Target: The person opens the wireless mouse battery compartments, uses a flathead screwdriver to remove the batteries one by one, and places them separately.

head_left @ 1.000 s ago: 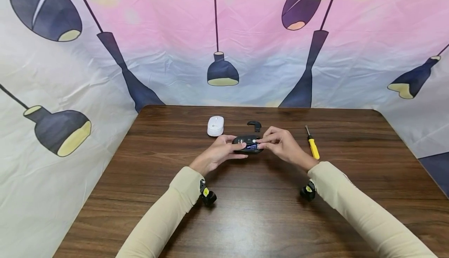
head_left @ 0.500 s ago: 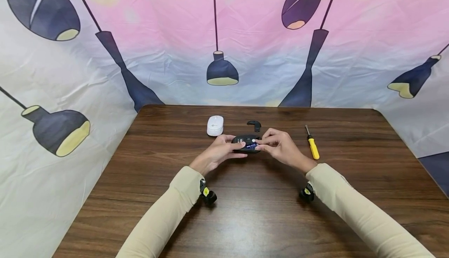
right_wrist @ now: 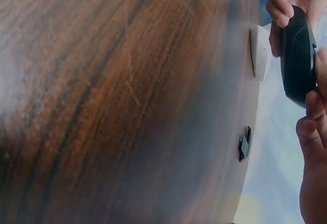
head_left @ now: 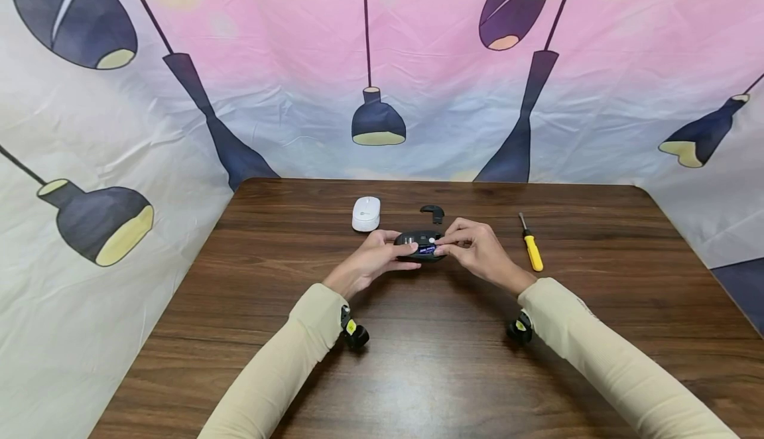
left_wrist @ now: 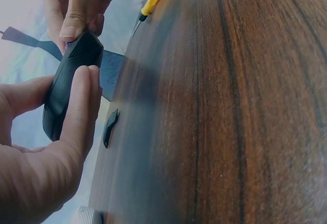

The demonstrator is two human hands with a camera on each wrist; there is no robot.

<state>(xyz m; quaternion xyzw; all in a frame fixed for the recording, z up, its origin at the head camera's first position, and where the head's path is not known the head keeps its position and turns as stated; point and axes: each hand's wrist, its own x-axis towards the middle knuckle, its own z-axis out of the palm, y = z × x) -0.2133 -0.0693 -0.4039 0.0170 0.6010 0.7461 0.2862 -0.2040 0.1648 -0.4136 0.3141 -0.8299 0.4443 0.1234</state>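
A black computer mouse (head_left: 412, 237) is held underside up above the table, its battery bay uncovered. In the bay lies a blue battery (head_left: 426, 250). My left hand (head_left: 375, 251) grips the mouse by its left end, thumb on the underside and fingers beneath, as the left wrist view shows around the mouse body (left_wrist: 71, 81). At the right end, my right hand (head_left: 474, 247) has its thumb and forefinger at the battery's end, pinching there; the exact contact is partly hidden by the fingertips. Behind the mouse lies its loose black cover (head_left: 438, 213).
A white mouse (head_left: 367, 214) rests on the wooden table (head_left: 406, 359) behind my left hand. To the right of my right hand lies a screwdriver (head_left: 534, 250) with a yellow handle, its tip pointing away. A printed cloth (head_left: 298, 127) hangs behind the table.
The battery's printed label looks different in the bay, and my right fingertips have shifted slightly at its end. The left hand keeps its grip on the black mouse, nearly still.
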